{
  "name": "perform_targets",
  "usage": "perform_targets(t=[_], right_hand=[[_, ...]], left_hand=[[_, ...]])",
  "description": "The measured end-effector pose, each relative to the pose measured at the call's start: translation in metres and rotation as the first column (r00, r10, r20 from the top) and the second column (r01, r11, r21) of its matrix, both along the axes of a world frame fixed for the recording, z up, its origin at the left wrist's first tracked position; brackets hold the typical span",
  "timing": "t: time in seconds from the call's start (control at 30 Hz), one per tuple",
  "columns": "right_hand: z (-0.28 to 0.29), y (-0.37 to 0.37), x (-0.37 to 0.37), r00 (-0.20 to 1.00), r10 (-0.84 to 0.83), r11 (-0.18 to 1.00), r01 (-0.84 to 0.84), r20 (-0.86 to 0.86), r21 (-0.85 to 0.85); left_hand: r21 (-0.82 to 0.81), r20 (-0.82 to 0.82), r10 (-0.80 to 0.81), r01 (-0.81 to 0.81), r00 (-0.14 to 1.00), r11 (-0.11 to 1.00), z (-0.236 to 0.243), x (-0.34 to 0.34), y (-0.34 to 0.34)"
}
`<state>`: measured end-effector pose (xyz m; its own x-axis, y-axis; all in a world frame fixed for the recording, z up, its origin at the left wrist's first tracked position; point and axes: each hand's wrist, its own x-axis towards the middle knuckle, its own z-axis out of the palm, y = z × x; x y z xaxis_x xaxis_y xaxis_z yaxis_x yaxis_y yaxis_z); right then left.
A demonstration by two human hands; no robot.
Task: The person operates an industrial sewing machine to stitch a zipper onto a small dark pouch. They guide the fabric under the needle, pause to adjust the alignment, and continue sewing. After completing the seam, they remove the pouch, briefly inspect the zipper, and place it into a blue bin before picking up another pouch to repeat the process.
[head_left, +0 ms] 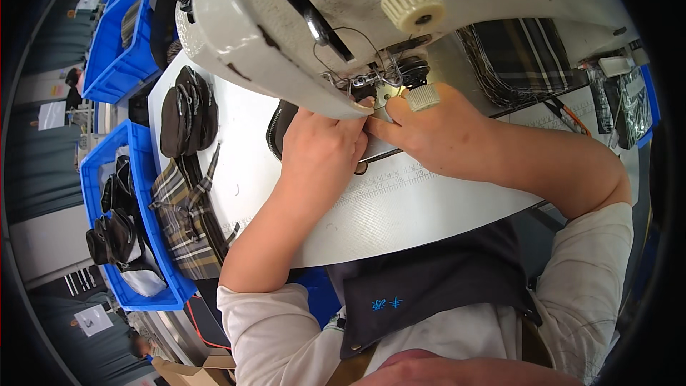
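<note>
Under the head of a white sewing machine (236, 28), both my hands meet close to the needle area. My left hand (321, 144) presses down with closed fingers on a dark fabric piece with a zipper (277, 132), whose curved edge sticks out to its left. My right hand (439, 129) has its fingers curled, with thumb and index near the left fingertips at the same piece. The machine head and my fingers hide most of the fabric there. A cream knob (423, 97) overlaps the right hand's upper edge.
Dark zippered pouches (187, 111) lie stacked on the white table (314, 243) at the left. Plaid fabric (182, 214) hangs beside a blue bin (128, 304) of dark pieces. Striped panels (525, 57), orange-handled scissors (572, 118) and plastic packets (629, 107) lie at the right.
</note>
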<state>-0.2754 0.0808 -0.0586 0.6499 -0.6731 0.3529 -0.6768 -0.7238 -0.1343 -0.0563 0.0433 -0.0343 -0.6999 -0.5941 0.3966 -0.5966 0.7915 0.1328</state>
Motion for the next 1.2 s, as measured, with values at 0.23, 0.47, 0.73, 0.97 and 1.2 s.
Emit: perform_targets(t=[0.23,0.47,0.73,0.97,1.2], right_hand=[[0.001,0.002,0.0,0.999,-0.017,1.0,0.017,0.045,-0.005],[0.001,0.0,0.001,1.0,-0.005,0.996,0.006,0.015,-0.094],[0.002,0.007,0.006,1.0,-0.011,1.0,0.011,-0.016,0.012],[0.006,0.007,0.006,0.999,-0.024,0.999,0.024,-0.022,-0.025],[0.007,0.007,0.003,0.998,-0.024,1.0,0.024,-0.054,-0.005]], left_hand=[[0.032,0.025,-0.03,0.029,0.999,0.999,0.003,-0.001,0.0],[0.162,-0.067,-0.098,0.108,0.993,0.981,0.011,0.005,-0.007],[0.09,-0.132,-0.08,0.092,0.988,0.992,0.005,0.009,-0.014],[0.046,-0.018,0.043,-0.042,0.999,0.998,0.003,0.001,-0.008],[0.078,-0.025,0.059,-0.057,0.998,0.995,0.004,0.0,-0.006]])
